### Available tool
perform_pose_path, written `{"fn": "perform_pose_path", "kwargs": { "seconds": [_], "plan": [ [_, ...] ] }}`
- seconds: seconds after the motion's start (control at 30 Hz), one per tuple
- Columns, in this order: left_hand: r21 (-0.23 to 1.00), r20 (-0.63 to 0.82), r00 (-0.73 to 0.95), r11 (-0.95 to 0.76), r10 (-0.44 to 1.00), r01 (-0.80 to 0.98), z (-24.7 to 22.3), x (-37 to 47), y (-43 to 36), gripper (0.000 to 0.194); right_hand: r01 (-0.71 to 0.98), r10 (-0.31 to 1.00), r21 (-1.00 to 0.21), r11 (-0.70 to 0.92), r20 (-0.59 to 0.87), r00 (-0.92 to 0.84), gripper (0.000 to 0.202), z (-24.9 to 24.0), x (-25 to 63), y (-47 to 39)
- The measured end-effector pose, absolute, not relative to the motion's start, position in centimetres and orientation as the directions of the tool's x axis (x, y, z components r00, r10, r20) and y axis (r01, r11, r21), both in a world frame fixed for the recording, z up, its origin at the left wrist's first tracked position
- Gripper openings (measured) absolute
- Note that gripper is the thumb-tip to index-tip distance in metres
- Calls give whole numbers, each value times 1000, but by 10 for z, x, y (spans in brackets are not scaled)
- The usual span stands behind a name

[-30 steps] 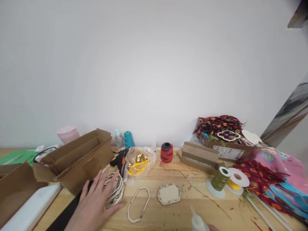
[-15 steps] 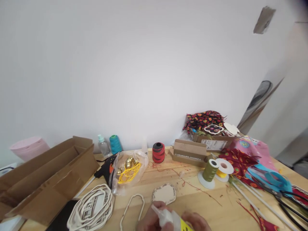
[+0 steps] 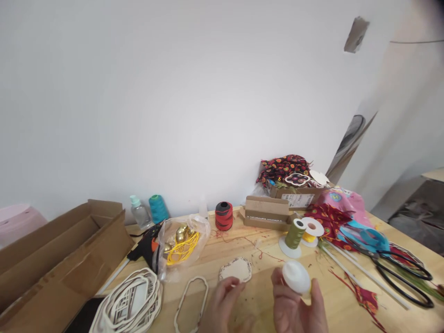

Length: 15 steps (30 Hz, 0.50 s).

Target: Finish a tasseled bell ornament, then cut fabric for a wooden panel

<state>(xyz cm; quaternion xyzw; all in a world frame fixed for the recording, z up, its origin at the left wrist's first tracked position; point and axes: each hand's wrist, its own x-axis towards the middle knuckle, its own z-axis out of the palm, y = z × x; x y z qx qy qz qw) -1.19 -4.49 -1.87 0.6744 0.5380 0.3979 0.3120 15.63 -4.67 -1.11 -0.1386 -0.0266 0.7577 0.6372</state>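
My right hand (image 3: 294,307) is wrapped round a white-capped bottle (image 3: 296,276), its rounded top facing the camera. My left hand (image 3: 224,303) is beside it with fingers curled and pinched together at the near edge of a cream scalloped plaque (image 3: 236,269); whether anything is between those fingertips is too small to tell. A thin cream oval frame (image 3: 191,303) lies left of my left hand, and a pile of similar frames (image 3: 130,300) sits further left.
An open cardboard box (image 3: 69,263) fills the left side. Behind are a bag of gold bells (image 3: 183,243), a red-black thread spool (image 3: 224,216) and a small carton (image 3: 266,213). Green thread (image 3: 295,236), white sticks (image 3: 376,282) and black-handled scissors (image 3: 404,280) lie right.
The bottle has moved right and turned, now held in my right hand alone. My left hand has come off it and sits beside the plaque. The camera view has shifted right.
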Motion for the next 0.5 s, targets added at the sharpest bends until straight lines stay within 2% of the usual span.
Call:
{"fn": "perform_pose_path", "kwargs": {
  "seconds": [0.1,0.13,0.2,0.37,0.5],
  "plan": [
    [616,73,169,-178,983,768,-6,-22,-30,51,-959,967,-149,-240,-125,-222,35,-4,162,-41],
    [532,30,178,-166,984,830,-2,-22,-25,55,-951,961,-159,-267,-113,-251,35,-2,162,-40],
    [442,-37,197,-161,980,882,5,-19,-15,58,-941,953,-161,-298,-100,-285,33,-1,160,-39],
    [411,-82,225,-173,971,895,7,-8,-7,52,-946,940,-9,-324,-115,-321,31,-11,171,-37],
    [337,-69,163,-130,984,933,2,-2,-8,54,-939,929,-33,-342,-159,-333,30,-20,192,-28]
  ]
}}
